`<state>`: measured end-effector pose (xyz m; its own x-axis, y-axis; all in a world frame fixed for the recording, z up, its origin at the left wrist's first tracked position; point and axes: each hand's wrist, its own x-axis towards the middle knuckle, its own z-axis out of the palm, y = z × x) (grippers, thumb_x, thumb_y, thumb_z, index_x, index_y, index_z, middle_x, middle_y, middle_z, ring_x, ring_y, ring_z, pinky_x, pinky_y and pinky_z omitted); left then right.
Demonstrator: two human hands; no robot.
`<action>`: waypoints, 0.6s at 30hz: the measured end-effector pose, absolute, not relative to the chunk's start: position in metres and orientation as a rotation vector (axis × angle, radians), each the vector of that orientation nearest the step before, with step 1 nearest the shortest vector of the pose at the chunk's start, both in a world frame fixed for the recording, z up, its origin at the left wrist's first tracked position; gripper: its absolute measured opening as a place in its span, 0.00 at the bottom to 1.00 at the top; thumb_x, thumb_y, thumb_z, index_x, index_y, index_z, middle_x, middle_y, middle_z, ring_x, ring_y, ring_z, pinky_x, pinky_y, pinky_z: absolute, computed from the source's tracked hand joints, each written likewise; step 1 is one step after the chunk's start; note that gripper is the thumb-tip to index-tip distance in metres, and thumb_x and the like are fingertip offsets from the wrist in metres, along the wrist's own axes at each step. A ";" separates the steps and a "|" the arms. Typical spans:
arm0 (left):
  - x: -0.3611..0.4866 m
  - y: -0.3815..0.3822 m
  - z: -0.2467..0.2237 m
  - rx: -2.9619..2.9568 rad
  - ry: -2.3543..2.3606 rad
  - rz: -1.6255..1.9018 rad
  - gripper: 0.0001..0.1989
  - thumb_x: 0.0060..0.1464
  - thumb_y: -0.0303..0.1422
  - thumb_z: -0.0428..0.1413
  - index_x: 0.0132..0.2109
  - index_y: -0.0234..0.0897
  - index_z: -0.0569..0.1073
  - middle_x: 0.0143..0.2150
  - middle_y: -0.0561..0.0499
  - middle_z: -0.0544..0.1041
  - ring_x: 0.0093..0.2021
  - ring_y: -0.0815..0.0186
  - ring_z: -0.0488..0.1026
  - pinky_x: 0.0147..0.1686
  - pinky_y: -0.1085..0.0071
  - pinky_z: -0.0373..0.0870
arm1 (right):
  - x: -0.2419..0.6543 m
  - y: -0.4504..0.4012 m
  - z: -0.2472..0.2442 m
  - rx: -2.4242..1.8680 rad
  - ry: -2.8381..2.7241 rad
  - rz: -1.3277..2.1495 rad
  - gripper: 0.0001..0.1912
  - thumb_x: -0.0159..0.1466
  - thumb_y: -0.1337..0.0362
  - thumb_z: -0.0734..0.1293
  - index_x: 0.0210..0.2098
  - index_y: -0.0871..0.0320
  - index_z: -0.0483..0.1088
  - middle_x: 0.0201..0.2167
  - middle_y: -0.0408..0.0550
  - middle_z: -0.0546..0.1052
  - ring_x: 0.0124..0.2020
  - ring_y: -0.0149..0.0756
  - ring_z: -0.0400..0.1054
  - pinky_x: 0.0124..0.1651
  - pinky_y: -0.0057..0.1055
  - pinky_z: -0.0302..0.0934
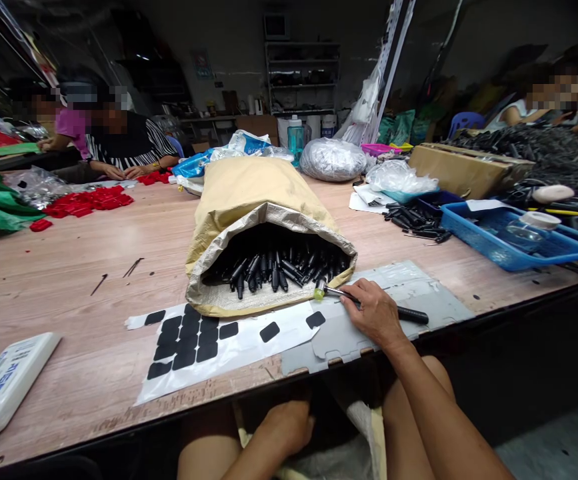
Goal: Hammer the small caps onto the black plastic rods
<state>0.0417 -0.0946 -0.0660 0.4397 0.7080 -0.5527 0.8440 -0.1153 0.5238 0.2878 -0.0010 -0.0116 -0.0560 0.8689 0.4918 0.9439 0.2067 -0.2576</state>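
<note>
We see right grip (373, 312) closed on the hammer (337, 291), probably stiff and head-heavy, best held by the handle (413, 315); left grip (291, 427), we can't tell.

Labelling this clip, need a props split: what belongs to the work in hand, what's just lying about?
Likely in use:
- hammer, in the right hand
- sack of black parts
- grey sheet below the hammer

Likely just lying about:
- white device, far left
- red pieces
- blue tray
- cardboard box
</note>
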 end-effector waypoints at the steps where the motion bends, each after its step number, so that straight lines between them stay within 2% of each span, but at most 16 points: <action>1: 0.041 -0.096 -0.047 1.924 1.242 -0.253 0.24 0.56 0.37 0.53 0.57 0.37 0.77 0.54 0.35 0.79 0.54 0.41 0.76 0.53 0.47 0.71 | 0.288 -0.001 -0.012 -1.675 -1.937 -0.182 0.10 0.66 0.61 0.66 0.45 0.53 0.77 0.35 0.46 0.74 0.41 0.39 0.66 0.45 0.33 0.57; 3: 0.040 -0.093 -0.005 2.044 1.043 -0.302 0.19 0.55 0.39 0.55 0.51 0.41 0.80 0.44 0.41 0.83 0.47 0.46 0.80 0.47 0.54 0.74 | 0.288 -0.001 -0.012 -1.674 -1.933 -0.191 0.10 0.66 0.62 0.65 0.45 0.53 0.77 0.35 0.46 0.74 0.41 0.39 0.66 0.45 0.33 0.57; 5: 0.036 -0.080 0.035 2.057 0.833 -0.218 0.16 0.56 0.41 0.57 0.50 0.46 0.80 0.37 0.49 0.83 0.39 0.56 0.80 0.40 0.64 0.74 | 0.287 -0.001 -0.012 -1.672 -1.932 -0.198 0.10 0.66 0.62 0.65 0.44 0.53 0.77 0.35 0.46 0.74 0.41 0.39 0.66 0.45 0.33 0.57; 6: 0.033 -0.070 0.050 2.049 0.787 -0.130 0.15 0.59 0.41 0.56 0.50 0.47 0.80 0.36 0.52 0.83 0.36 0.60 0.79 0.37 0.68 0.73 | 0.287 -0.001 -0.012 -1.673 -1.932 -0.200 0.10 0.66 0.61 0.65 0.44 0.53 0.77 0.35 0.46 0.74 0.41 0.39 0.66 0.45 0.33 0.57; 8: 0.027 -0.043 0.070 2.104 0.869 0.135 0.13 0.63 0.37 0.52 0.51 0.48 0.78 0.39 0.54 0.81 0.38 0.64 0.77 0.39 0.71 0.71 | 0.288 -0.001 -0.012 -1.671 -1.933 -0.199 0.10 0.66 0.61 0.65 0.44 0.53 0.77 0.35 0.46 0.75 0.41 0.39 0.66 0.45 0.33 0.57; 10: 0.020 -0.008 0.073 2.264 1.133 0.406 0.14 0.64 0.31 0.50 0.52 0.45 0.77 0.45 0.50 0.80 0.44 0.62 0.75 0.46 0.68 0.71 | 0.288 -0.001 -0.012 -1.670 -1.931 -0.196 0.10 0.66 0.61 0.65 0.44 0.53 0.77 0.35 0.46 0.75 0.41 0.39 0.67 0.44 0.33 0.57; 12: 0.014 0.026 0.066 2.471 1.439 0.529 0.18 0.61 0.24 0.49 0.53 0.43 0.77 0.50 0.45 0.77 0.50 0.57 0.72 0.50 0.61 0.69 | 0.288 -0.001 -0.012 -1.671 -1.928 -0.187 0.10 0.66 0.61 0.66 0.44 0.53 0.77 0.35 0.46 0.75 0.41 0.39 0.67 0.44 0.33 0.57; 16: 0.009 0.073 0.047 2.740 1.695 0.436 0.27 0.47 0.16 0.53 0.51 0.45 0.79 0.60 0.41 0.68 0.58 0.48 0.65 0.53 0.53 0.66 | 0.288 0.000 -0.011 -1.666 -1.922 -0.153 0.10 0.67 0.61 0.66 0.44 0.53 0.77 0.35 0.46 0.75 0.41 0.38 0.67 0.44 0.32 0.58; 18: 0.010 0.083 0.040 2.777 1.679 0.435 0.27 0.46 0.16 0.54 0.50 0.45 0.79 0.63 0.42 0.66 0.61 0.46 0.62 0.53 0.52 0.65 | 0.288 0.000 -0.011 -1.666 -1.915 -0.144 0.10 0.67 0.61 0.66 0.44 0.52 0.77 0.35 0.46 0.75 0.41 0.38 0.67 0.44 0.32 0.58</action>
